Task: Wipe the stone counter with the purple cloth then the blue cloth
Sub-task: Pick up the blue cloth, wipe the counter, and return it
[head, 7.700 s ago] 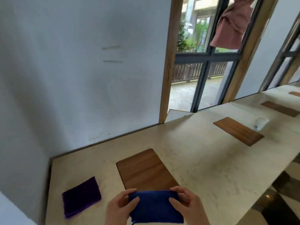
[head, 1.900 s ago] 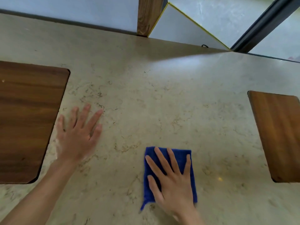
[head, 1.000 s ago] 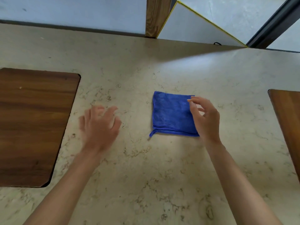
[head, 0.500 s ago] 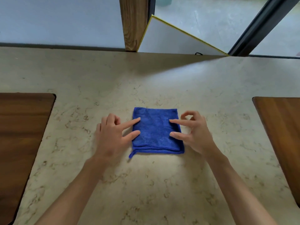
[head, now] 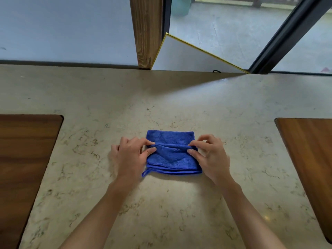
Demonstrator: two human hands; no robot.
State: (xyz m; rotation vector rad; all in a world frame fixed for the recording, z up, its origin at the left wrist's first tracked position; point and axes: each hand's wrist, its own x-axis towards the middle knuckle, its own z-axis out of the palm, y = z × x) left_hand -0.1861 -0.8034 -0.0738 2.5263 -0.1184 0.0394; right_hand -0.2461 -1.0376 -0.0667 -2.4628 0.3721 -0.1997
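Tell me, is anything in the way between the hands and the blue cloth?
No, nothing is. The left hand and the right hand already pinch a raised fold across the folded blue cloth, one at each side. It lies on the bare beige stone counter.

Bare beige stone counter (head: 179,101) is stretching open across the middle of the frame, above and below the folded blue cloth (head: 170,155) at centre. Flat dark wooden inlay panels are lying at the left edge (head: 27,159) and right edge (head: 309,159). Along the top, a pale wall (head: 62,27), an upright wooden post (head: 146,31) and a leaning white gold-edged board (head: 185,56) are closing off the far side.
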